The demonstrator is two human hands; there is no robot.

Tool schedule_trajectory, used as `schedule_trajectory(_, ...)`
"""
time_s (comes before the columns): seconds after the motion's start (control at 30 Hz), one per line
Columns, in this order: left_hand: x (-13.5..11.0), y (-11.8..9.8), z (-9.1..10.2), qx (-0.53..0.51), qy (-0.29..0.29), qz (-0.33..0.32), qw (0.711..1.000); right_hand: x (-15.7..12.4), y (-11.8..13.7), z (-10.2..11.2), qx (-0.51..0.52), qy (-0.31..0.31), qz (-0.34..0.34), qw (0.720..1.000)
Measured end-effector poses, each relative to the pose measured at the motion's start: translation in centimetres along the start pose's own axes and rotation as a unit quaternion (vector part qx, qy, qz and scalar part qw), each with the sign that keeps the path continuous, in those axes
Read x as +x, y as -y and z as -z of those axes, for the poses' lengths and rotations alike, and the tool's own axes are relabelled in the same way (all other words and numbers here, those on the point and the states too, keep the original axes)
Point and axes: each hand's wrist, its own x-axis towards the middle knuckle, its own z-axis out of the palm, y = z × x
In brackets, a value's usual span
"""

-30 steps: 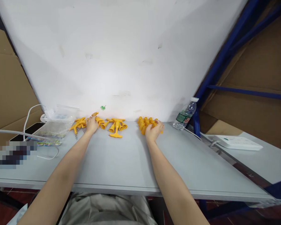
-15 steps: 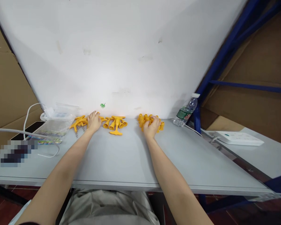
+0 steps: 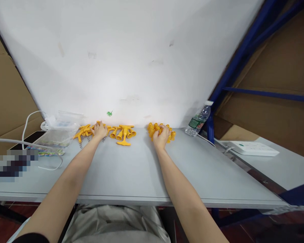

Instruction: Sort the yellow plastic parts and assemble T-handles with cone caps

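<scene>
My left hand (image 3: 99, 131) is on the left pile of yellow corkscrews (image 3: 85, 129), its fingers closing around a yellow T-handle. Metal spirals hang from several handles in that pile. My right hand (image 3: 161, 137) reaches into a cluster of yellow bell-shaped sleeves (image 3: 152, 127), with thumb and fingers curled around one; the fingertips are partly hidden. Between the hands lie several assembled-looking yellow pieces, with bell-shaped sleeves (image 3: 119, 135) facing me and a T-handle (image 3: 123, 143) in front of them.
A plastic bottle (image 3: 198, 119) leans at the back right beside a blue frame (image 3: 210, 128). On the right stands a white power strip (image 3: 253, 148). Clear plastic bags (image 3: 57, 136), a white cable (image 3: 24, 133) and a dark flat device (image 3: 31, 139) lie left. A white wall (image 3: 131, 67) rises behind.
The view has shifted slightly. My left hand's fingers have drawn in over the corkscrews, and a metal spiral now shows right of it. My right hand has moved slightly left among the sleeves.
</scene>
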Motion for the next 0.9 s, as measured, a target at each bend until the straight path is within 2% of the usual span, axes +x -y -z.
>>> schedule_trajectory(0.07, 0.2, 0.1, -0.2, -0.018, -0.015, 0.022, 0.999, 0.0, 0.0, 0.0, -0.001, 0.002, -0.002, 1.0)
schedule_trajectory(0.2, 0.6, 0.4, -0.4, -0.05, -0.04, 0.023, 0.998, 0.0, 0.0, 0.0, 0.0, 0.004, -0.006, 1.0)
schedule_trajectory(0.37, 0.5, 0.2, 0.6, -0.102, -0.118, 0.056, 0.986, 0.0, -0.1, 0.0, 0.001, 0.002, -0.006, 1.0)
schedule_trajectory(0.43, 0.1, 0.0, 1.2, -0.085, -0.147, 0.026, 0.985, 0.0, -0.1, -0.1, 0.001, 0.003, -0.008, 1.0)
schedule_trajectory(0.5, -0.7, -0.5, 1.7, -0.034, -0.156, -0.073, 0.984, 0.0, -0.1, -0.1, 0.001, 0.005, -0.009, 1.0)
schedule_trajectory(0.57, -1.6, -1.2, 1.7, 0.028, -0.118, -0.201, 0.972, 0.0, -0.1, -0.1, 0.0, 0.004, -0.008, 1.0)
schedule_trajectory(0.63, -2.5, -2.1, 1.1, 0.076, -0.048, -0.278, 0.956, 0.0, -0.2, -0.2, 0.001, 0.0, -0.002, 1.0)
schedule_trajectory(0.7, -3.2, -3.0, 0.3, 0.11, 0.005, -0.275, 0.955, 0.0, -0.2, -0.2, 0.002, -0.001, 0.007, 1.0)
schedule_trajectory(0.77, -3.5, -3.6, -0.6, 0.132, 0.033, -0.243, 0.96, -0.1, -0.2, -0.2, 0.002, 0.004, 0.016, 1.0)
schedule_trajectory(0.9, -3.6, -4.1, -1.5, 0.13, 0.035, -0.208, 0.969, -0.1, -0.2, -0.2, 0.003, 0.008, 0.024, 1.0)
